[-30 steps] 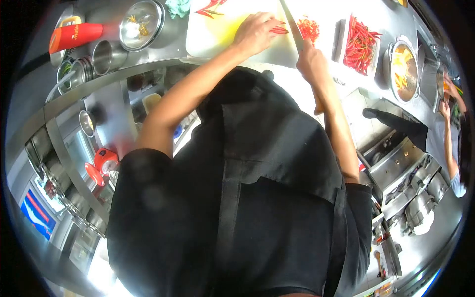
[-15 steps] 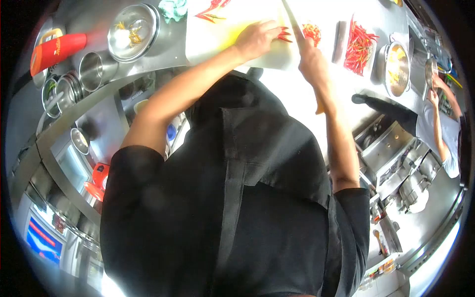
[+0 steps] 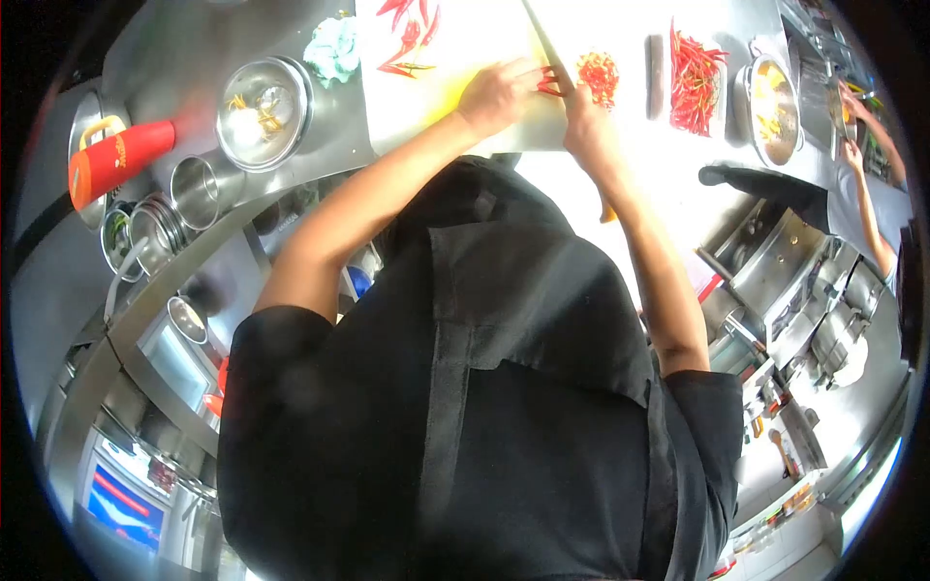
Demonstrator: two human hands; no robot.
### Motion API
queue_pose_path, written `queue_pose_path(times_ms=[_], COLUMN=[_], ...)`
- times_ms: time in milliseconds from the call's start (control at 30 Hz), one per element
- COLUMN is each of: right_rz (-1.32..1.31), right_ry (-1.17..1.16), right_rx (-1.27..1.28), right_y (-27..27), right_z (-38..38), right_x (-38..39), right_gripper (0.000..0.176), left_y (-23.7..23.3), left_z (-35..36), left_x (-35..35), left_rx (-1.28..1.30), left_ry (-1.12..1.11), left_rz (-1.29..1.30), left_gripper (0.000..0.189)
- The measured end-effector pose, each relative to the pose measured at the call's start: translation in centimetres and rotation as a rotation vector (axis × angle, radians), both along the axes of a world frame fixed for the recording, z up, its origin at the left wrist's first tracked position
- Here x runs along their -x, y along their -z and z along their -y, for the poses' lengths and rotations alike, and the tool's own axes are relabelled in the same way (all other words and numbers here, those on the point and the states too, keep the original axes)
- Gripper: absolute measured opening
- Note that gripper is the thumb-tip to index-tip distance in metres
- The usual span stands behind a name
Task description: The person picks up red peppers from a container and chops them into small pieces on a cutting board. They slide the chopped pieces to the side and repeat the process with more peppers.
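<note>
On a white cutting board (image 3: 484, 34), my left hand (image 3: 497, 99) is closed with its fingertips on a few red chilies (image 3: 549, 81). My right hand (image 3: 591, 128) grips a knife (image 3: 542, 31), its blade pointing away from me and lying against the right end of those chilies. Just right of the knife sits a pile of chopped chili (image 3: 598, 77). Several whole red chilies (image 3: 409, 37) lie at the board's far left. The knife's handle is hidden inside my right fist.
A tray of red chilies (image 3: 696, 89) and a metal bowl (image 3: 775, 114) stand to the right. At left are a steel bowl (image 3: 232, 136), a teal cloth (image 3: 332, 50), a red bottle (image 3: 121, 163) and a steel pot (image 3: 199, 192). Another person's hands (image 3: 852, 121) work at far right.
The view has shifted, so the counter items sit lower in it. The knife has moved left, from a gap beside the held chilies to touching them.
</note>
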State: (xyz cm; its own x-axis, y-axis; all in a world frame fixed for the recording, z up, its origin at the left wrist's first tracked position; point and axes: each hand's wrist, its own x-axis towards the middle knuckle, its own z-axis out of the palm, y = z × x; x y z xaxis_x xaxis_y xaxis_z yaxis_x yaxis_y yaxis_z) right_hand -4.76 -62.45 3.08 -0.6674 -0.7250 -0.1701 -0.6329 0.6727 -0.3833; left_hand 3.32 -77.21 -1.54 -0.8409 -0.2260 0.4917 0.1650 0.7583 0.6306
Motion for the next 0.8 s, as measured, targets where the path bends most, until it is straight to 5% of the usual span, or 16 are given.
queue_pose_path(times_ms=[700, 800], right_rz=[0.112, 0.100], right_ry=[0.040, 0.093], right_rx=[-0.001, -0.019], right_y=[-3.1, 0.0], right_z=[0.6, 1.4], right_x=[-1.2, -1.6], right_gripper=[0.017, 0.019], left_y=[0.2, 0.2], left_z=[1.3, 0.6], left_x=[0.9, 0.1], left_rx=[0.040, 0.003], left_ry=[-0.064, -0.041], left_rz=[-0.016, -0.009], left_gripper=[0.003, 0.003])
